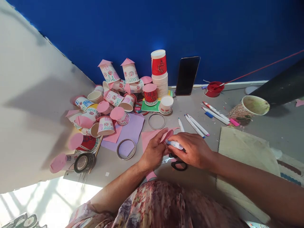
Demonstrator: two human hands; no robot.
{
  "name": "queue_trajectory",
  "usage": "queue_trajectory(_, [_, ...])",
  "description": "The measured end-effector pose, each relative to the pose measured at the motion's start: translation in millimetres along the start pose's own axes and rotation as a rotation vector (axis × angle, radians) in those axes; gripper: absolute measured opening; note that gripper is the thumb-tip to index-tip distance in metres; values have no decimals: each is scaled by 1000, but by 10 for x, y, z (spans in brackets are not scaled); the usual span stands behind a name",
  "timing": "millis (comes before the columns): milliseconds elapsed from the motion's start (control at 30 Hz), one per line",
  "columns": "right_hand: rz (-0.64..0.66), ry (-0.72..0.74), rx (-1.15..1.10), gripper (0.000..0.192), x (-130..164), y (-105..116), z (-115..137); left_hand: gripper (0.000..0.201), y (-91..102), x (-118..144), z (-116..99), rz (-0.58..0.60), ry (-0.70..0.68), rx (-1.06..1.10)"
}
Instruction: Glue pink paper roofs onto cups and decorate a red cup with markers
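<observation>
Close to my body, my left hand [152,152] pinches a small piece of pink paper [167,135], partly curled between thumb and fingers. My right hand [195,148] is closed around a white glue tube [175,144] with blue print, its tip against or very near the pink paper; contact cannot be made out. Below both hands lie black-handled scissors [180,165], partly covered. A larger pink sheet [147,139] sits under my left hand. Several felt-tip pens [196,125] lie just beyond my right hand.
Decorated paper cups [105,125] with pink tops crowd the left side. A tall cup stack [159,68] and a phone [187,76] stand by the blue wall. Tape rings [126,148], a red paint pot [213,89] and a stained cup [255,106] stand around.
</observation>
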State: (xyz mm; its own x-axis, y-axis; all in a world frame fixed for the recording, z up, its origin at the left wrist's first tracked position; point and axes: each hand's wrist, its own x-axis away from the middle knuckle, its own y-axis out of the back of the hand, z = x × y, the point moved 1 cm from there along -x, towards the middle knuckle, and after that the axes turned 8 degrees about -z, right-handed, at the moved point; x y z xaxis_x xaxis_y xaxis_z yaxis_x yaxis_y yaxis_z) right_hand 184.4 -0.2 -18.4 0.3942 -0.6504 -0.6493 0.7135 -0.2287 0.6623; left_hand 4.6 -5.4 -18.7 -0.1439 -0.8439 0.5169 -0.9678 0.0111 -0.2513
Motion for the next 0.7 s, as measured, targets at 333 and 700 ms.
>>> queue_trajectory(333, [145,93,220,9,-19,36,101,86,-20,-17,35,41,39,29])
queue_trajectory(700, [-38,-458,-157,12,-166,250,-31,67,35,-60,-28,156,206,267])
